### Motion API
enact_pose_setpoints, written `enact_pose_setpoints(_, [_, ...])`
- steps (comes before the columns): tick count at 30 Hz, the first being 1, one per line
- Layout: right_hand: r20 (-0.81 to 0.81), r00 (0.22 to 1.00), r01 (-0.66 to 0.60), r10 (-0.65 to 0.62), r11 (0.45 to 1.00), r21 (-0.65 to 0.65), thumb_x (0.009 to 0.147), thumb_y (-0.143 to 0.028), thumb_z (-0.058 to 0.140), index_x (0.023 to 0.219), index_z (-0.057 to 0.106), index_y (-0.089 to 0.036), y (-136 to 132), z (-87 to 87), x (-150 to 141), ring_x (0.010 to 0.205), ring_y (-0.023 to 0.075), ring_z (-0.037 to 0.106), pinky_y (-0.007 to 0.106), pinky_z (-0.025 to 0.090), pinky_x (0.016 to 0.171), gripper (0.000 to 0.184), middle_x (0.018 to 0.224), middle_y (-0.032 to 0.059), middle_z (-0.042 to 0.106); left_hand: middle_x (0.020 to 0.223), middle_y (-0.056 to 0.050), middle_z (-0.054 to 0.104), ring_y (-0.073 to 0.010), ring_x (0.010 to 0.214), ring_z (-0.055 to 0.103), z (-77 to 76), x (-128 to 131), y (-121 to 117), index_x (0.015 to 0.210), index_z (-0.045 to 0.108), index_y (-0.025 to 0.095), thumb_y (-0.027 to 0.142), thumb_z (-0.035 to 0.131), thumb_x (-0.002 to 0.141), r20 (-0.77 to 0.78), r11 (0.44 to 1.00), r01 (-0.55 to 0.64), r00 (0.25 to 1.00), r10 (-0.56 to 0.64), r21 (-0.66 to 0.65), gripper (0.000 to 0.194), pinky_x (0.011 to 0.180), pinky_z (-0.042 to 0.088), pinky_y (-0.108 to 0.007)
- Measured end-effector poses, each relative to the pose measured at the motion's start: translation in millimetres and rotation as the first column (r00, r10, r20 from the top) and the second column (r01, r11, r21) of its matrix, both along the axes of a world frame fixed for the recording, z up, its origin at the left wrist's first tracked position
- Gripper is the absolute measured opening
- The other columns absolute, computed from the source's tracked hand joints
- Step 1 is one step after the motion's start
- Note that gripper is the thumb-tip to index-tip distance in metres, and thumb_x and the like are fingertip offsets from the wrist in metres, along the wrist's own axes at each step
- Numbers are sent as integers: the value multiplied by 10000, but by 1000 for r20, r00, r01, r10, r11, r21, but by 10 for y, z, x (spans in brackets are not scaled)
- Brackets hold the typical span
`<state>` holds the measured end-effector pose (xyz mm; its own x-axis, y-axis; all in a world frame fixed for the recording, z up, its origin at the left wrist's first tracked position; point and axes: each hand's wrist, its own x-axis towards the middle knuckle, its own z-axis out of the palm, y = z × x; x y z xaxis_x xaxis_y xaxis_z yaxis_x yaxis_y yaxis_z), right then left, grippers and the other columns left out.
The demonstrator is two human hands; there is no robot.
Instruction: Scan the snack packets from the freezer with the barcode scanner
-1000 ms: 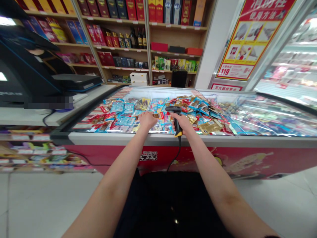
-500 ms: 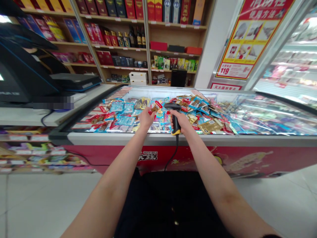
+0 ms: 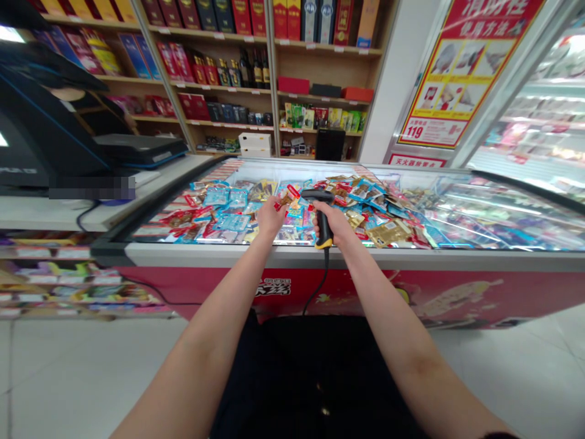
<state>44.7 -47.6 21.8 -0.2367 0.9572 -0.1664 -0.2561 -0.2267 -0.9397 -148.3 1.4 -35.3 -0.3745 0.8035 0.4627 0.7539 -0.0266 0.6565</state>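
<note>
Light, soft snack packet (image 3: 287,197) is pinched by left hand (image 3: 270,218) (flimsy, best held by its end); scanner (image 3: 323,230) is gripped firmly in closed right hand (image 3: 333,221).

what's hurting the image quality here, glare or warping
In the head view, bright streaks of glare cross the freezer's glass lid, the wide lens bends the wooden shelves, and a pixelated patch covers the counter edge; the left hand and right hand look fairly sharp.

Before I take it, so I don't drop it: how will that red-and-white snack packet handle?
Probably light and floppy: a small, thin plastic packet pinched in the left hand. Its glossy film may be slippery, so a loose pinch could lose it.
</note>
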Motion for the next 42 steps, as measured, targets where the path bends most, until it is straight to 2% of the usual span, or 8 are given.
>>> enact_pose_setpoints(12, [-31,999,-21,20,1000,-22,1026,-313,623,761,563,-189,-30,9,30,370,110,520,208,438,362,299,504,-26,583,1125,-76,762,-259,1074,691,-28,6,22,1123,684,231,268,635,894,-6,1000,13,1000,-13,9,237,922,478,-329])
enact_pose_setpoints(18, [-85,996,-40,33,996,-77,1039,-365,607,756,549,-192,-68,96,69,380,102,509,195,434,371,337,507,-26,574,1149,-59,764,-248,1085,695,-21,5,79,1124,667,237,245,621,894,40,997,35,999,-37,62,235,941,485,-321])
enact_pose_setpoints(22, [-84,995,-49,45,997,-55,1049,-364,586,746,546,-193,-65,130,93,380,101,508,195,428,369,349,504,-23,574,1124,-58,764,-236,1063,701,11,34,123,1098,654,228,227,626,883,79,996,56,995,-62,75,217,941,495,-316])
enact_pose_setpoints(32, [-78,995,-70,66,996,-51,1024,-384,611,728,555,-190,3,68,173,377,101,504,198,432,368,358,516,-15,586,1110,-80,769,-249,1073,703,69,84,191,1051,694,209,216,629,853,83,996,78,993,-82,51,209,979,507,-339])
enact_pose_setpoints(37, [-88,995,36,-39,999,-31,1018,-331,619,786,577,-191,53,45,318,381,110,505,202,429,368,274,502,-26,573,1128,-101,787,-259,1100,712,203,199,324,1022,738,162,90,584,788,190,994,104,976,-109,34,289,993,517,-345])
enact_pose_setpoints(42, [-51,981,185,-185,983,-15,977,-313,662,754,552,-202,151,59,569,391,122,511,219,443,373,272,500,-15,576,1064,-102,787,-226,980,736,382,502,468,1093,742,112,62,629,783,355,979,203,917,-182,-22,334,881,544,-304])
